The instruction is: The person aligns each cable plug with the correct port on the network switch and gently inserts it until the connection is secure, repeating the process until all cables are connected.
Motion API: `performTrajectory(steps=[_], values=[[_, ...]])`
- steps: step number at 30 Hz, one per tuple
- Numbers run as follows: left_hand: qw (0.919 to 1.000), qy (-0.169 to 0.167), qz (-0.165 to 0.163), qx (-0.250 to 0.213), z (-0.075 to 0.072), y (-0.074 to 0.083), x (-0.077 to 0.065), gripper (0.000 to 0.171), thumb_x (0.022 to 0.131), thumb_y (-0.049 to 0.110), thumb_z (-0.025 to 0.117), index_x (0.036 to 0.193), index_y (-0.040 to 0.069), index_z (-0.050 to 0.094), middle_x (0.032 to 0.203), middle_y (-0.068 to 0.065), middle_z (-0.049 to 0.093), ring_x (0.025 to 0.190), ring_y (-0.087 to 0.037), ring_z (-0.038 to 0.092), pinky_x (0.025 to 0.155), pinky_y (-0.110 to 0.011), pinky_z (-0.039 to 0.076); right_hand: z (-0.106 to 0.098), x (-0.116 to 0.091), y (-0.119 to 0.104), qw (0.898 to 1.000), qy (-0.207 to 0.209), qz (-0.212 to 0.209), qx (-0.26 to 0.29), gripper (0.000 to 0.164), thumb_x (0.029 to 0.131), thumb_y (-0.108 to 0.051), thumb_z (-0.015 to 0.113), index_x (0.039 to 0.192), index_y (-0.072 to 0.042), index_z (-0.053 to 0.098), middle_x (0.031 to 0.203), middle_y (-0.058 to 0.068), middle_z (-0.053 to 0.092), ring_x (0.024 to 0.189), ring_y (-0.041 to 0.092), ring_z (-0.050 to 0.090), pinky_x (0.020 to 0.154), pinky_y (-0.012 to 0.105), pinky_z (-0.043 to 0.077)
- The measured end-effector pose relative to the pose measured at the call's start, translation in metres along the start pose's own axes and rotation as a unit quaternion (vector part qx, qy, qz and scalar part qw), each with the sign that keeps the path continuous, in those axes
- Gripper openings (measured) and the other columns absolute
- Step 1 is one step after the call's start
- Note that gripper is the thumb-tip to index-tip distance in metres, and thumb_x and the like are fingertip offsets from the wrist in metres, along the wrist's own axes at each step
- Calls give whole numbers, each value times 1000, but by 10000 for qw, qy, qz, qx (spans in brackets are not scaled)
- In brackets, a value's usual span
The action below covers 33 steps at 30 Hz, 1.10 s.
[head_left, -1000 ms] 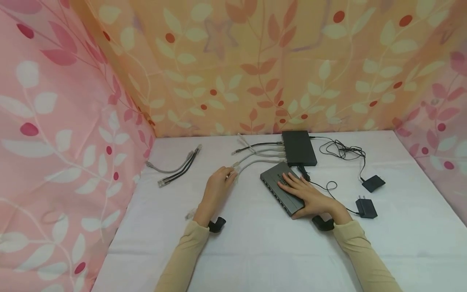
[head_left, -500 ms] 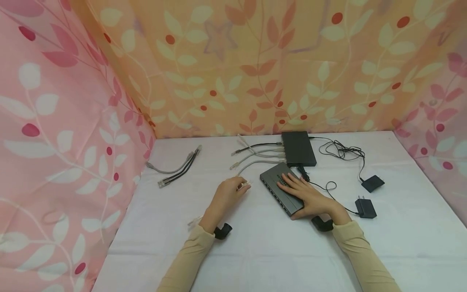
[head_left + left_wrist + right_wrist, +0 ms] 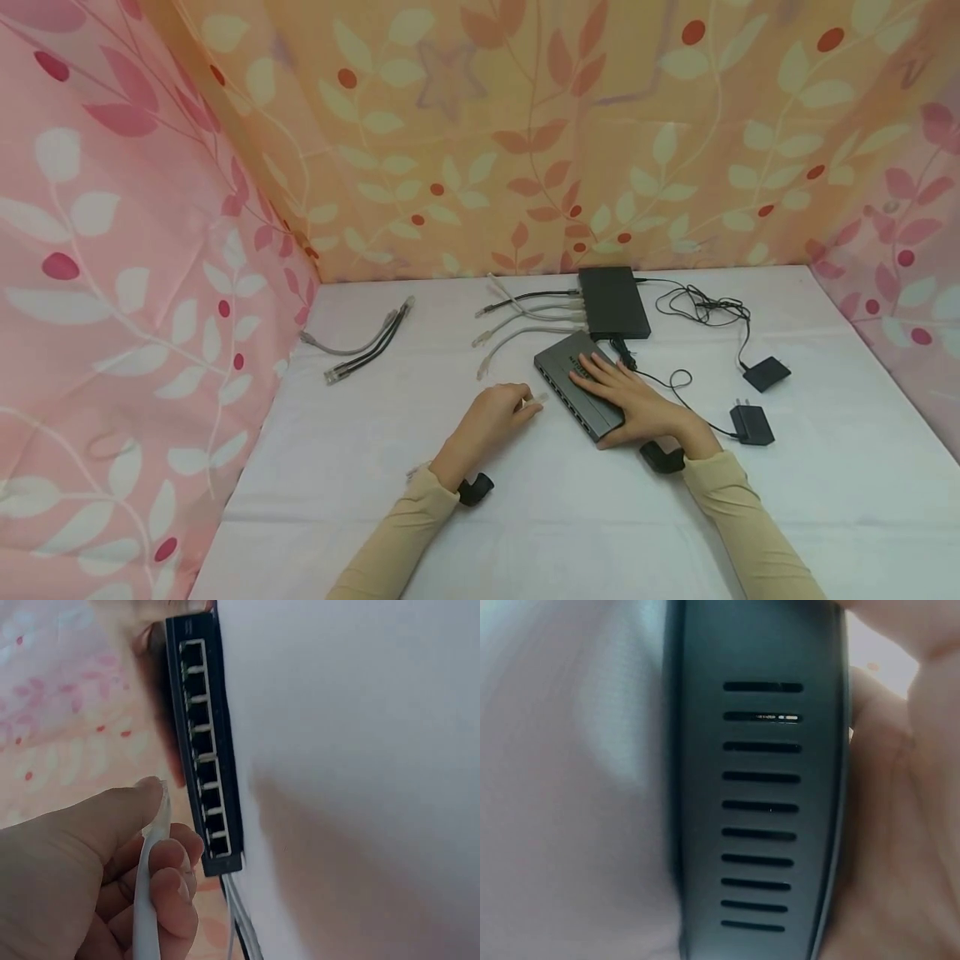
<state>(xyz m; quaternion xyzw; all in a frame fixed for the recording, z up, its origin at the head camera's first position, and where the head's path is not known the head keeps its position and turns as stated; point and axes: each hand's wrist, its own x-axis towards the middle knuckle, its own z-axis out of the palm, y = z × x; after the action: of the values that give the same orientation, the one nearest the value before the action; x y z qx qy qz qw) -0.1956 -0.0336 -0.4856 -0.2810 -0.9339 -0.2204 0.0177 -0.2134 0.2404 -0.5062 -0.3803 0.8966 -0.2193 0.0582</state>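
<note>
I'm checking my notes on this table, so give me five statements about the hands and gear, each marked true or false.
1. The left hand pinches a cable. True.
2. That cable's plug sits in a port. False: the plug is outside the ports.
3. The right hand rests on the grey box. True.
4. Grey cables run from the black box. True.
5. The power adapters lie left of the black box. False: in the head view, the adapters lie to its right.
</note>
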Motion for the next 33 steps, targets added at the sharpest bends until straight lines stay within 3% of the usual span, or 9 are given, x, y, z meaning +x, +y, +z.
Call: performTrajectory(steps=[7,15,21,26,33], values=[[9997,-45,230,-98,12,11,-3,24,92,33,58,79,14,63,56,8,42,48,-2,32,45,-15,26,1,0,0,10000,50,-61,34,110,60,-49,83,147,-16,26,155,12,9,142,32,3,106,63,7],[9983,-149,551,117,26,25,-3,22,91,33,59,86,14,67,69,8,61,52,1,44,49,-12,33,0,1,-2,9999,59,-89,90,109,60,-50,82,147,-15,27,155,15,10,142,35,4,105,64,9],[9969,-143,727,247,30,37,2,22,91,32,59,78,16,62,64,10,55,53,0,42,49,-14,33,-2,-1,1,10000,44,20,-27,109,60,-52,81,147,-17,26,155,12,9,142,33,4,106,63,9],[9970,-326,666,221,33,43,4,25,91,31,59,70,17,57,56,11,44,50,-1,36,46,-15,28,-3,-1,0,10000,47,9,10,108,60,-53,81,147,-17,27,155,13,10,142,34,4,106,63,9],[9984,-339,435,149,39,49,3,22,91,31,59,75,15,61,55,11,45,47,-1,36,43,-14,27,-2,0,-2,10000,38,-22,43,108,60,-52,81,147,-15,27,155,13,10,142,34,5,105,64,8]])
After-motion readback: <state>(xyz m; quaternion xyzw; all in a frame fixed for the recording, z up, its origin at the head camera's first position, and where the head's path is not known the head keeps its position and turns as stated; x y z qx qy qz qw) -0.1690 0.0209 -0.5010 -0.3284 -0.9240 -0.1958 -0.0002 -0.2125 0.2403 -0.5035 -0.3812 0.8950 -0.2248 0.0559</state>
